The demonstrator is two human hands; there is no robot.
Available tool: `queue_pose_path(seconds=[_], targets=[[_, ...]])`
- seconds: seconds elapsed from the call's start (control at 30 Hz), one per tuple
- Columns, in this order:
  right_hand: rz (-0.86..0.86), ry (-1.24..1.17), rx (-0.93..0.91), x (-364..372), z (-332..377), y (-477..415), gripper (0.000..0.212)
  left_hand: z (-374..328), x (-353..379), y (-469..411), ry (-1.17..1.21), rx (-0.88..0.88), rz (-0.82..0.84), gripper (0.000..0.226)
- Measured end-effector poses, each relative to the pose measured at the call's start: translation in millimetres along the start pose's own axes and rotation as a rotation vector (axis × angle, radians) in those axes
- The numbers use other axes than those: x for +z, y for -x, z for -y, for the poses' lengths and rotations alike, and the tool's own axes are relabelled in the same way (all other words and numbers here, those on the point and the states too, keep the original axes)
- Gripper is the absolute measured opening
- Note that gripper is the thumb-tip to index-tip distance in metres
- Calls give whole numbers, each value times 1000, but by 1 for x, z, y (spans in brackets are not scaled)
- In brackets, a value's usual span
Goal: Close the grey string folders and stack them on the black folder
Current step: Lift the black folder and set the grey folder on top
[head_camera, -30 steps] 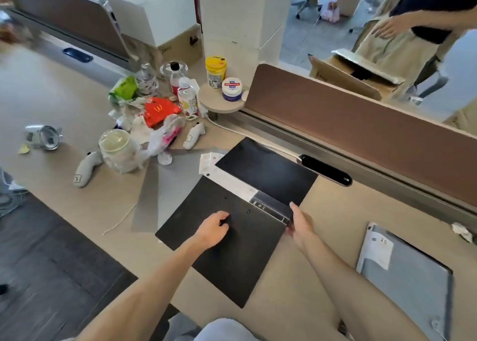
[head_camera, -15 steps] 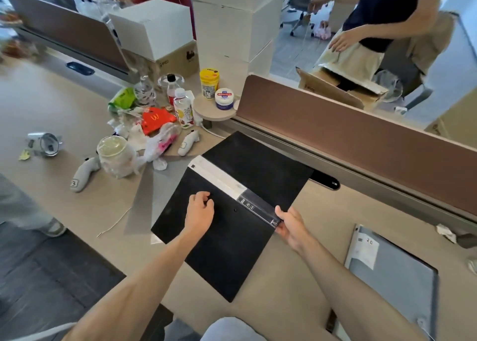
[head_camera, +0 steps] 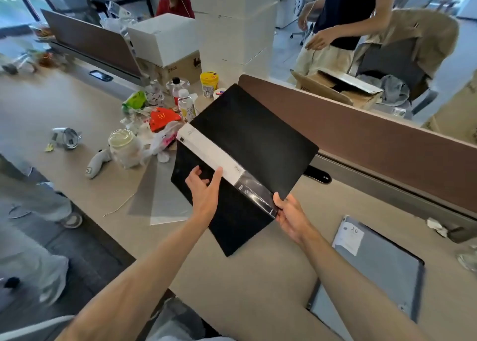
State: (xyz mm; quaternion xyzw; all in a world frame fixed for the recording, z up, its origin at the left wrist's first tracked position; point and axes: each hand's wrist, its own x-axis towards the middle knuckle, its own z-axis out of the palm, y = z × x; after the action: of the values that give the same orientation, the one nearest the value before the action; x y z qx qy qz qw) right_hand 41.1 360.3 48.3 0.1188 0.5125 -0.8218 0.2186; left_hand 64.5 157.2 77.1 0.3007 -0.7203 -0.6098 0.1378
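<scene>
The black folder [head_camera: 253, 139] is spread open and lifted off the desk, spine with a white label strip facing me. My right hand [head_camera: 290, 215] pinches the near end of the spine. My left hand [head_camera: 205, 189] rests against the near cover beside the spine, fingers spread, thumb on the white strip. A grey folder [head_camera: 382, 265] with a white "20" label lies flat on the desk at the right. Another grey sheet-like folder [head_camera: 157, 198] lies on the desk under and left of the black one, with a loose white string [head_camera: 118, 207] beside it.
A clutter of bottles, cups, wrappers and a white controller [head_camera: 96, 163] fills the desk at the left. A brown partition [head_camera: 374, 139] runs along the far edge. Behind it stands a person by an open cardboard box [head_camera: 335, 89]. Someone's legs are at the left.
The black folder has been lifted off the desk and tipped up toward me. My left hand opened and slid toward the spine; my right hand kept its hold on the spine's end.
</scene>
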Motion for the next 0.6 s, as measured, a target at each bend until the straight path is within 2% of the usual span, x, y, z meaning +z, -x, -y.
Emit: queue_pose_path(seconds=[0.07, 0.23, 0.33, 0.43, 0.6], targets=[[21, -24, -19, 1, 5, 2, 14, -8, 6, 1, 118, -49, 36, 78], [37, 11, -23, 1, 13, 2, 28, -23, 23, -11, 400, -204, 195, 71], [33, 61, -15, 5, 9, 0, 22, -18, 30, -22, 369, -214, 188, 68], [-15, 141, 15, 9, 3, -6, 18, -12, 31, -40, 339, -161, 169, 43], [-239, 204, 77, 5, -3, -18, 23, -8, 28, -66, 307, -169, 256, 31]])
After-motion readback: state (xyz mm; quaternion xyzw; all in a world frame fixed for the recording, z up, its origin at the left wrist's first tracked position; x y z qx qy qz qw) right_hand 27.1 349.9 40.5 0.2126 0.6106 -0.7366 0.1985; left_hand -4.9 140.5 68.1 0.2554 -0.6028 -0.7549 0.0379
